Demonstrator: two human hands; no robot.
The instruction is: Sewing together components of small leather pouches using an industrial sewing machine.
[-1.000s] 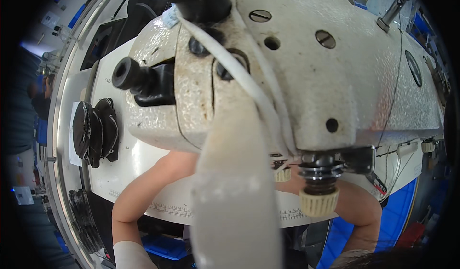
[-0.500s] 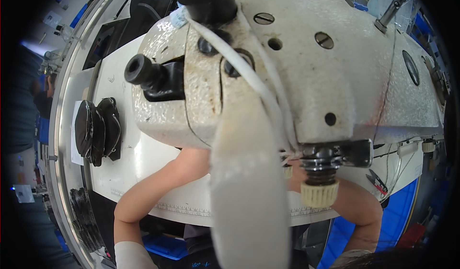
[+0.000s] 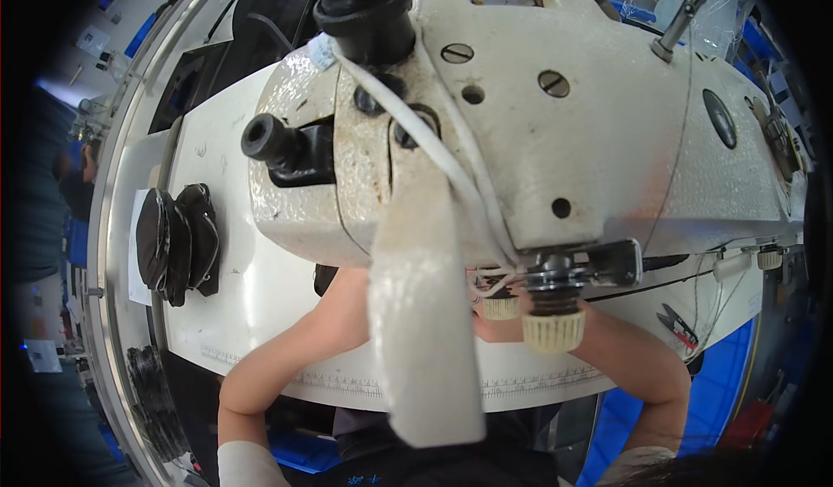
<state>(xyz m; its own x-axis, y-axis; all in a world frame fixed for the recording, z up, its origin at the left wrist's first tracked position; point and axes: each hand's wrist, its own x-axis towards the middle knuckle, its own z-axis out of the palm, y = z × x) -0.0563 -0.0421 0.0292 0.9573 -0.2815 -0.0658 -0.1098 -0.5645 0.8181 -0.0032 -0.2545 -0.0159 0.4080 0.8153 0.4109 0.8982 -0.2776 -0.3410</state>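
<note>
A white sewing machine head (image 3: pixel 607 131) with black knobs, white cord and a flat white lever (image 3: pixel 421 331) fills the upper middle. My left hand (image 3: pixel 343 300) reaches beneath it, its fingers hidden behind the lever and machine body, beside a small dark piece (image 3: pixel 324 279) I cannot make out. My right hand (image 3: pixel 508 326) is under the right part of the head, mostly behind the cream knurled knob (image 3: pixel 553 331), its fingers hidden. What either hand holds is not visible.
Black zippered pouches (image 3: pixel 178 240) lie at the left of the white table (image 3: pixel 226 305) with its printed ruler edge. Scissors (image 3: pixel 677 326) lie at the right. Blue bins (image 3: pixel 711 383) sit below. Another person (image 3: pixel 78 175) is at the far left.
The view has shifted, so the lever's lower end now shows. More of both wrists is visible, and a dark piece has appeared beside my left hand.
</note>
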